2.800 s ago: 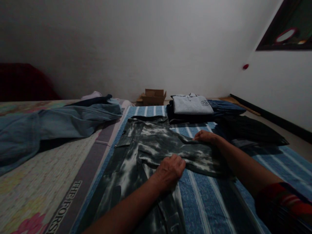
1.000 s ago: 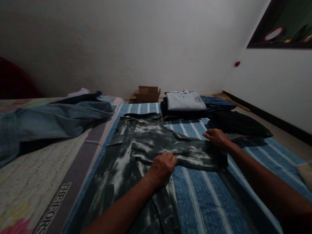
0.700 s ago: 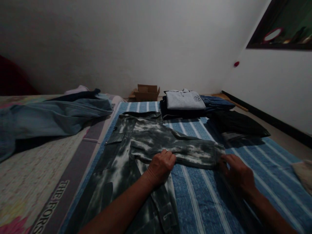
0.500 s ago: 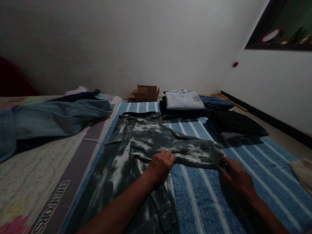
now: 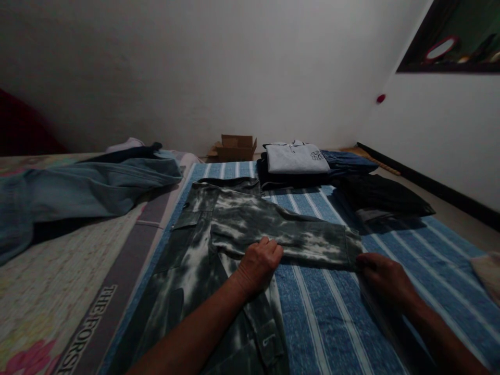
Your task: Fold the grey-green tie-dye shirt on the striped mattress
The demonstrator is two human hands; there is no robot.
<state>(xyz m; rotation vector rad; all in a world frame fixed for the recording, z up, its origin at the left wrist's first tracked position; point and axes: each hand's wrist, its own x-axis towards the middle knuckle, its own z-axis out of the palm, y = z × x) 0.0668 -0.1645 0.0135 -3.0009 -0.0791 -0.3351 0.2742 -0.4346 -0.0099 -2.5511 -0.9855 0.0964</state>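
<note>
Attention, from my remote seat, goes to the dark grey-green and white tie-dyed cloth jacket (image 5: 238, 219), lying spread on the blue cloth with white stripes (image 5: 312, 323), collar at the far end and one long sleeve (image 5: 320, 239) stretched out to the right. I see the left hand (image 5: 261, 265) clenched on the sleeve's near edge, its fingertips hidden from me. The right hand (image 5: 385, 278) pinches the end of the narrow stitched cuff (image 5: 353, 247) between thumb and fingers. Beyond the sleeve I make out a folded light grey collared shirt (image 5: 298, 159) on dark clothes, with a folded black garment (image 5: 385, 195) nearer to the right. Well apart, on my left, lies a crumpled light-blue denim garment (image 5: 97, 187).
</note>
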